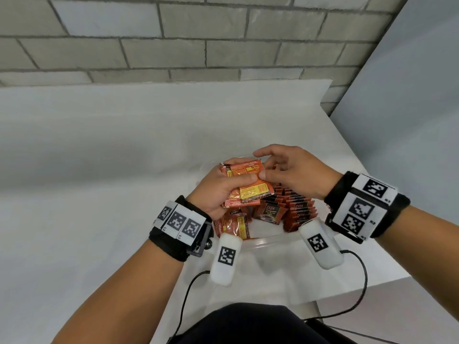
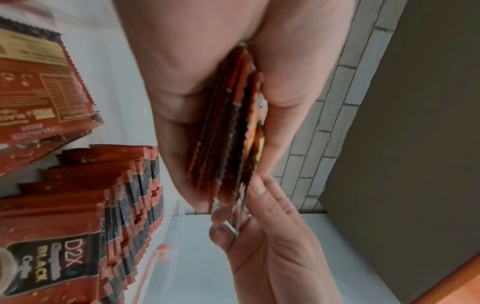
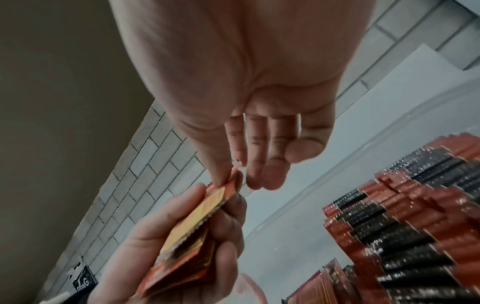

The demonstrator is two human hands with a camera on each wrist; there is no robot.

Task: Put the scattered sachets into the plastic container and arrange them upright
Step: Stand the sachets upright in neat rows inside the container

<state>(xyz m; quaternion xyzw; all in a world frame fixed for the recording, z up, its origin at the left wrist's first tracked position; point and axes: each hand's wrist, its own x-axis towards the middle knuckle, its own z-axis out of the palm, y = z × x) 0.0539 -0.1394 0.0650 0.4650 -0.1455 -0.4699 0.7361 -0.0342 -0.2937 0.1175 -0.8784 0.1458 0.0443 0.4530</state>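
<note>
My left hand [image 1: 218, 189] grips a stack of orange-red sachets [image 1: 244, 187] above the clear plastic container [image 1: 268, 240]. The stack [image 2: 233, 127] sits between thumb and fingers of the left hand [image 2: 197, 82]. My right hand [image 1: 280, 170] pinches the end of the top sachet [image 3: 228, 191] with thumb and a finger, as the right wrist view shows at the right hand [image 3: 235, 179]. Inside the container, rows of sachets [image 1: 299, 207] stand upright. A few more sachets [image 1: 233, 225] lean loosely at its left side.
The container stands near the front right of a white table [image 1: 99, 170]. A grey brick wall [image 1: 173, 40] runs behind the table and a plain wall [image 1: 409, 108] closes in on the right. Cables [image 1: 357, 289] hang from both wrist cameras.
</note>
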